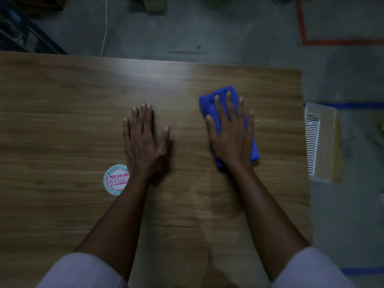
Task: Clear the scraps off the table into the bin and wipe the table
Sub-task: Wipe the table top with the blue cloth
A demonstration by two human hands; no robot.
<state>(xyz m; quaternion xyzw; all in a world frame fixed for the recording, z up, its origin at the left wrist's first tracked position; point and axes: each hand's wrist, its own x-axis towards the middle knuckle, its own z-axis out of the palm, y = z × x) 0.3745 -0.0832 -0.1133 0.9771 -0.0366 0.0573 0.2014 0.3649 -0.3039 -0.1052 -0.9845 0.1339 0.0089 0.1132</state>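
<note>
The blue cloth (205,104) lies folded into an oblong pad on the wooden table (62,121), right of the frame's centre. Its long axis runs from the upper part of the frame down toward the lower right. The far end leans a little left and the near end comes out at the lower right, by the wrist.

The right hand (230,140) lies flat on top of the cloth, lined up with that axis. Its grip is fully spread: the fingers are straight and fanned and the palm presses down, with nothing curled round the fabric. Blue shows beyond the fingertips, left of the thumb and along the hand's right edge, so the cloth sits under the palm rather than between fingers. The fabric looks soft and napped, like microfibre.

The left hand (145,142) rests palm-down on the bare table near the middle of the frame. Its fingers are straight and close together, and its grip is open and holds nothing.

The tabletop is smooth brown wood-grain laminate with a dull sheen. A round white sticker (115,179) with red lettering lies just left of the left wrist. At the right edge of the frame, just past the table's edge, stands a clear bin (324,142) with a white ribbed panel.
</note>
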